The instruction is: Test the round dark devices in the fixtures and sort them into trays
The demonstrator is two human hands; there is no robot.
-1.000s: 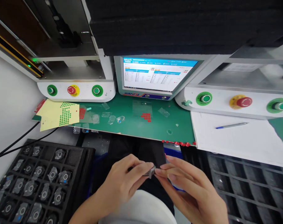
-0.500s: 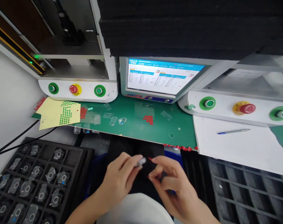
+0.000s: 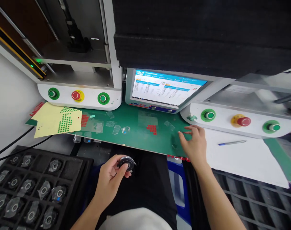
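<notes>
My left hand [image 3: 112, 177] is closed on a round black part [image 3: 126, 163] with a silvery rim, thumb on its face, above my lap. Over the right part of the green mat [image 3: 136, 140] is my right hand [image 3: 194, 143], its fingers apart and nothing visible in them. A small clear film piece [image 3: 174, 146] lies just left of that hand. Red stickers [image 3: 152, 129] on a clear sheet are farther left on the mat. Similar round parts, many with clear film, sit in the black compartment tray [image 3: 71, 156] at the lower left.
Behind the mat stand a monitor [image 3: 168, 88] and two white button panels, left [image 3: 90, 100] and right [image 3: 222, 119]. Yellow sticker sheets [image 3: 47, 123] lie at left. A pen [image 3: 232, 142] rests on white paper [image 3: 251, 159]. Another black tray [image 3: 246, 198] is at lower right.
My right hand has left my left hand's side, moved up and right over the mat, and its fingers have spread. My left hand has shifted left, and the part's black face now shows.
</notes>
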